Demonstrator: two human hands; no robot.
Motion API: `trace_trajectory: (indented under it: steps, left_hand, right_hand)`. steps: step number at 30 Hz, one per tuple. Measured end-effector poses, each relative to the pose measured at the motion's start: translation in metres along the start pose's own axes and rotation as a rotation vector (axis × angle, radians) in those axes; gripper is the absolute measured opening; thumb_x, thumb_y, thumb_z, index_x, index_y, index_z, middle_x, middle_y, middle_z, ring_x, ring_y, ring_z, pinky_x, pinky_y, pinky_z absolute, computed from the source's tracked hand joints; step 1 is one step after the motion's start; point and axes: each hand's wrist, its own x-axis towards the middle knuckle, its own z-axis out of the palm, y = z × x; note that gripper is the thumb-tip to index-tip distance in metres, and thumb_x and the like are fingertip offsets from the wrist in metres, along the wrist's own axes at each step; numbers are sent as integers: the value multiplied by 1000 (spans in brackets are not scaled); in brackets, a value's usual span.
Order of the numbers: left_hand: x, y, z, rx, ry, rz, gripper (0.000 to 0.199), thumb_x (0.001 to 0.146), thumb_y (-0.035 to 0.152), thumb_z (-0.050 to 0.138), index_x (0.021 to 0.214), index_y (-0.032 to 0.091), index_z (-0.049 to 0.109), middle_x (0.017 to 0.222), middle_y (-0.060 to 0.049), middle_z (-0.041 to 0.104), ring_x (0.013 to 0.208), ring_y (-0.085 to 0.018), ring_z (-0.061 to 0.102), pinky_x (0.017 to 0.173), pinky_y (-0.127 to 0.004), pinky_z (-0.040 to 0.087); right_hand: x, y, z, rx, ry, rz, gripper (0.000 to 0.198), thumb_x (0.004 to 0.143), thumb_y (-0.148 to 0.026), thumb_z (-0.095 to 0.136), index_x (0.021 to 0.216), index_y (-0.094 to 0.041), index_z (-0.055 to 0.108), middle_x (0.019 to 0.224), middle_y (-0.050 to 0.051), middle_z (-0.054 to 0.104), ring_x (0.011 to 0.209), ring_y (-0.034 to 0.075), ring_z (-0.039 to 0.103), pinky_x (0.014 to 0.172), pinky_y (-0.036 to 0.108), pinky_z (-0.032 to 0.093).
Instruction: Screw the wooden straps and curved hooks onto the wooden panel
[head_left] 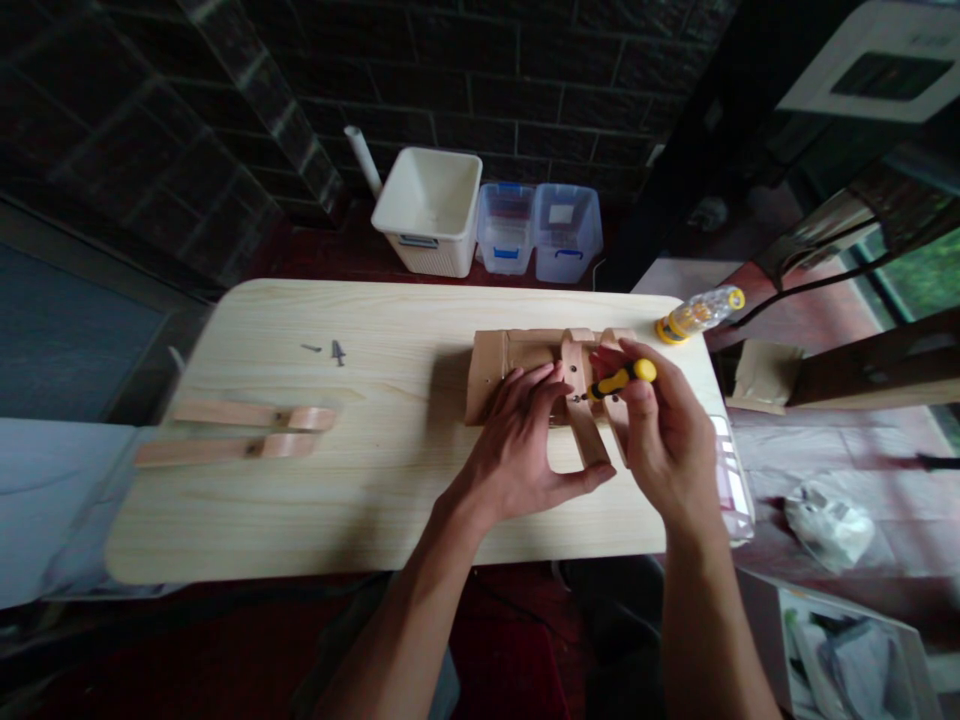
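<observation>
My right hand (pixel 664 440) is closed around a small screwdriver (pixel 619 382) with a yellow and black handle. Its tip points left, at a dark screw hole in a curved wooden strip (pixel 589 440). My left hand (pixel 517 450) steadies this strip, thumb at its near end and index finger beside the screw. The other left fingers rest on a brown wooden block (pixel 487 375) under the strip. A second curved strip (pixel 616 435) lies parallel on the block, partly hidden by my right hand. Whether a screw sits under the tip is too small to tell.
Two more curved wooden strips (pixel 225 450) lie at the table's left. Several dark screws (pixel 338 352) are near the back. A clear bottle-shaped case with yellow ends (pixel 701 313) lies at the back right corner. Storage bins (pixel 427 240) stand on the floor behind the table (pixel 360 510).
</observation>
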Motion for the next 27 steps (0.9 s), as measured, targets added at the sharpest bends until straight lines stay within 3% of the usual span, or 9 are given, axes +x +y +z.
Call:
trace_trajectory:
  steps: [10, 15, 20, 27]
  left_hand:
    - [-1, -2, 1, -17, 23, 48, 86, 83, 58, 84, 150, 22, 43, 158, -20, 56, 155, -37, 48, 134, -63, 33]
    - [-1, -2, 1, -24, 27, 35, 84, 82, 57, 86, 147, 22, 46, 160, -21, 55, 156, -37, 48, 135, -64, 33]
    - [-1, -2, 2, -27, 48, 51, 83, 81, 57, 86, 145, 22, 47, 156, -20, 58, 154, -36, 50, 134, -61, 34]
    - [-1, -2, 1, -26, 48, 47, 79, 81, 58, 86, 140, 22, 49, 155, -20, 59, 154, -36, 51, 135, -59, 33]
  right_hand:
    - [-2, 0, -2, 122, -132, 48, 43, 114, -40, 47, 156, -33, 55, 152, 9, 70, 137, 25, 70, 118, 48, 55]
    - [-1, -1, -3, 147, -140, 9, 44, 115, -35, 45, 158, -33, 51, 154, 9, 67, 140, 25, 67, 120, 51, 54]
    - [0, -6, -6, 56, -119, -14, 32, 110, -30, 58, 141, -29, 65, 141, 7, 74, 130, 23, 73, 109, 41, 61]
    - [-1, -7, -5, 15, -69, 13, 24, 104, -29, 69, 128, -26, 72, 124, 6, 80, 111, 20, 80, 97, 35, 66]
